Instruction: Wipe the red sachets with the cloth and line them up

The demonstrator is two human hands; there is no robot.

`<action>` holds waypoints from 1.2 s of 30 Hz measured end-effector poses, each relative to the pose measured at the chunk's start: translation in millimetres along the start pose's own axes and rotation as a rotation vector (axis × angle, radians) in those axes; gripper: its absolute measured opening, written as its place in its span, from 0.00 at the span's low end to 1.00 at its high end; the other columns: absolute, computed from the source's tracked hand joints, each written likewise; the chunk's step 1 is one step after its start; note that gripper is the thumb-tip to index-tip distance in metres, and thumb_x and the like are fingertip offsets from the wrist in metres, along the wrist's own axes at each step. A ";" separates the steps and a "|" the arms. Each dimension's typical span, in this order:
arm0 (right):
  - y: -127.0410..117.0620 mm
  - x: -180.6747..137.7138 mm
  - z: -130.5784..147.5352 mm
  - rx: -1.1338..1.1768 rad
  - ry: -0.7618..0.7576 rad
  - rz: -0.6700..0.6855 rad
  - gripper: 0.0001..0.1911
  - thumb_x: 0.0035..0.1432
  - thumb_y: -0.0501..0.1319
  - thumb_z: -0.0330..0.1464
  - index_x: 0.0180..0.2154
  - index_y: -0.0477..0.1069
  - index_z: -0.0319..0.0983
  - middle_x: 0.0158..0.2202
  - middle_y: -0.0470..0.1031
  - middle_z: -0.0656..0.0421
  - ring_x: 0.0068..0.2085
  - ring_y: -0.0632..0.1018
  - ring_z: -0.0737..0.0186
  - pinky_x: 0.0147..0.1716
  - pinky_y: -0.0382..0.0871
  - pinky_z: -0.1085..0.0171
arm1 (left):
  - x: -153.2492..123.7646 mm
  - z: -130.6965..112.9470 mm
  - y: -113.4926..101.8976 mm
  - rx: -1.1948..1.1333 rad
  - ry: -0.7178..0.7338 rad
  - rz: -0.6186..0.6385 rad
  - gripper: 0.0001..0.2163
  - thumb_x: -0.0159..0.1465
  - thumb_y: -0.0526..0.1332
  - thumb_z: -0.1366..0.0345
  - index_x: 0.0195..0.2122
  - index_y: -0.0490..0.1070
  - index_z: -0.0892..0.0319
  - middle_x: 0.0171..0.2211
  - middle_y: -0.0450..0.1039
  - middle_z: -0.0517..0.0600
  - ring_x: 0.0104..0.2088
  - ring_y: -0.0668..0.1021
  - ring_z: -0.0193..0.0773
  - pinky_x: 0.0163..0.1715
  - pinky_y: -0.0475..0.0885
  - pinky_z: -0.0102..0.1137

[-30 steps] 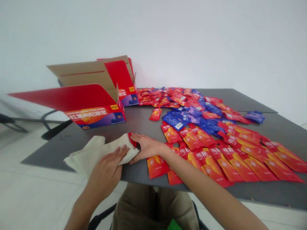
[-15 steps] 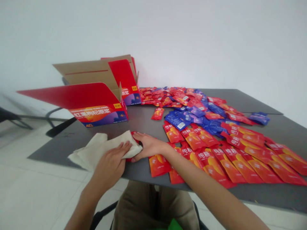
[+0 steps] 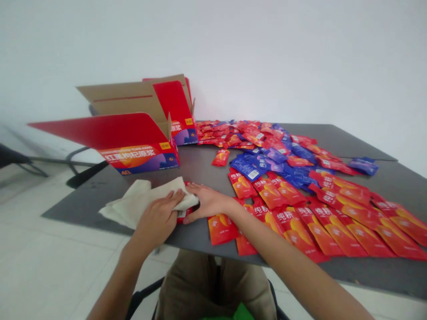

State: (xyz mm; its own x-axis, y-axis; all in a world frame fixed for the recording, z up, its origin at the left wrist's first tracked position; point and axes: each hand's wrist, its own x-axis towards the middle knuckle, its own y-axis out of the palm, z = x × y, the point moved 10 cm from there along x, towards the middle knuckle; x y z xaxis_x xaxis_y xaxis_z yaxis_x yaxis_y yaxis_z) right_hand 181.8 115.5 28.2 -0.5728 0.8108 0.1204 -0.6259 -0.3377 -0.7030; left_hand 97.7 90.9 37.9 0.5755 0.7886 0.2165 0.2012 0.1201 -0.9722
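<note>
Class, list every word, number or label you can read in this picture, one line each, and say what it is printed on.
"红枣枸杞原浆" on the front of the near open box; the middle characters are blurry.
"40" at that box's lower left corner.
"原浆" on the far open box; the rest is hidden.
"纯粹" on the red sachets and the blue sachets.
The yellow tags on the boxes and the white labels on the sachets are too small to read.

Both hands press a beige cloth [image 3: 143, 200] at the table's [image 3: 200, 166] near edge, the left hand [image 3: 158, 218] flat on it. The right hand [image 3: 207, 202] pins a red sachet [image 3: 184, 214] under the cloth's right end, with an open red box [image 3: 140, 153] behind the cloth
</note>
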 end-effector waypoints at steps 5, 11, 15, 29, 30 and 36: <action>1.8 0.5 -3.5 0.021 0.028 0.011 0.57 0.35 0.74 0.45 0.64 0.55 0.33 0.67 0.53 0.43 0.68 0.54 0.44 0.65 0.47 0.51 | 1.6 -1.7 1.0 0.023 0.017 -0.013 0.26 0.59 0.45 0.75 0.58 0.65 0.67 0.59 0.67 0.57 0.60 0.69 0.46 0.58 0.66 0.43; 2.7 0.8 -3.2 -0.016 0.007 0.011 0.58 0.35 0.73 0.46 0.64 0.53 0.31 0.67 0.51 0.41 0.68 0.53 0.44 0.66 0.46 0.51 | -15.7 -4.4 -1.7 0.017 0.017 -0.030 0.25 0.61 0.46 0.72 0.60 0.64 0.63 0.59 0.68 0.55 0.60 0.69 0.45 0.58 0.67 0.42; 2.8 0.2 -2.8 -0.027 0.018 0.030 0.57 0.38 0.72 0.47 0.65 0.52 0.34 0.67 0.52 0.44 0.68 0.53 0.46 0.66 0.46 0.51 | 2.1 -1.0 2.2 0.046 -0.018 0.008 0.25 0.60 0.46 0.74 0.58 0.65 0.65 0.59 0.67 0.56 0.60 0.68 0.45 0.58 0.66 0.41; 3.0 0.2 -1.6 -0.034 0.022 0.034 0.56 0.38 0.72 0.47 0.64 0.53 0.35 0.67 0.54 0.45 0.68 0.54 0.46 0.66 0.47 0.52 | 5.9 -1.1 3.1 0.052 -0.011 0.022 0.25 0.60 0.45 0.75 0.58 0.65 0.67 0.60 0.66 0.58 0.60 0.68 0.46 0.58 0.66 0.43; 3.4 0.3 -1.4 -0.041 0.022 0.038 0.56 0.38 0.72 0.47 0.64 0.53 0.34 0.67 0.53 0.44 0.68 0.54 0.46 0.66 0.47 0.52 | 2.8 -1.9 3.3 0.049 -0.004 0.013 0.25 0.60 0.45 0.75 0.59 0.65 0.67 0.60 0.66 0.57 0.61 0.68 0.46 0.58 0.66 0.43; 2.2 2.2 -5.5 0.005 0.022 -0.004 0.60 0.32 0.74 0.44 0.64 0.54 0.32 0.67 0.51 0.41 0.68 0.54 0.44 0.66 0.47 0.50 | -21.2 -6.3 -1.6 0.023 0.010 -0.026 0.25 0.61 0.47 0.72 0.60 0.63 0.62 0.59 0.68 0.54 0.60 0.69 0.45 0.58 0.67 0.43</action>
State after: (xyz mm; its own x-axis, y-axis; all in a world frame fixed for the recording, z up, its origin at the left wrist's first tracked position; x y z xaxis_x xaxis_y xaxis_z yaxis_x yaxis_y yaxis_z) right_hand 182.1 119.2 23.1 -0.5587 0.8224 0.1073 -0.6307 -0.3372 -0.6990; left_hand 90.2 70.1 35.5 0.5782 0.7791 0.2422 0.1976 0.1543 -0.9681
